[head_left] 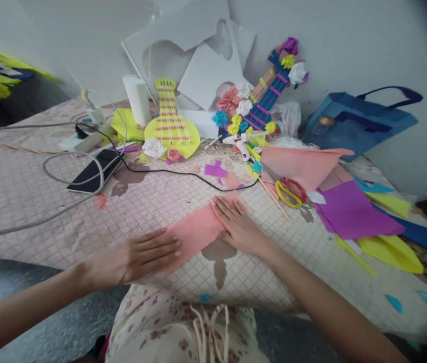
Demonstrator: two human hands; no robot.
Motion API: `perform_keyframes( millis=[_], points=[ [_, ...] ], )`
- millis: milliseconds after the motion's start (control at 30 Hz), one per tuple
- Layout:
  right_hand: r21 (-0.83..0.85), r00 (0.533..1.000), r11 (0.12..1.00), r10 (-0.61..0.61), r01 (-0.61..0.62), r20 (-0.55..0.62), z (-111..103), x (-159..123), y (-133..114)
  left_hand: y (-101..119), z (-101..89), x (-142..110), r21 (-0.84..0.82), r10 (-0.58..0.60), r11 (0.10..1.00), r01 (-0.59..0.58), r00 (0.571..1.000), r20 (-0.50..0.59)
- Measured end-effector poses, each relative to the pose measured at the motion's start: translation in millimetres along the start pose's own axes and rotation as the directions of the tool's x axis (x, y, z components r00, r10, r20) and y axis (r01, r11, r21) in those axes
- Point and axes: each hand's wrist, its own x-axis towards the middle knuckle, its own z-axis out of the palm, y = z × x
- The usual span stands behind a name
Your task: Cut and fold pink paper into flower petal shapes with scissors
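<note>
A strip of salmon-pink paper [194,229] lies flat and slantwise on the quilted tablecloth [153,196] in front of me. My left hand [143,255] rests on its near left end, fingers stretched out and pressed down. On its far right end, my right hand [238,224] lies flat with the fingers extended. Neither hand grips anything. Parts of both ends of the strip are hidden beneath my hands.
Scissors [291,194], a wooden stick [275,199] and a glue gun [242,146] lie toward the right. Behind stand a yellow paper guitar [171,126] and a blue one [264,108]. Purple paper [357,209] lies right; a phone [96,171] and cables are left.
</note>
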Motion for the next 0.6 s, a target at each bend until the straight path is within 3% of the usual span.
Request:
perform_keyframes(
  millis=[400, 600],
  points=[
    [0.034, 0.999, 0.999, -0.001, 0.003, -0.050, -11.8, -1.2, -4.1, -18.4, -21.1, 0.8, -0.043, 0.013, 0.999, -0.014, 1.000, -0.019],
    [0.006, 0.999, 1.000, -0.024, 0.025, -0.033, -12.0, -5.5, -9.8, -31.9, -23.9, -10.1, 0.052, 0.009, 0.999, -0.011, 0.999, 0.033]
  ],
)
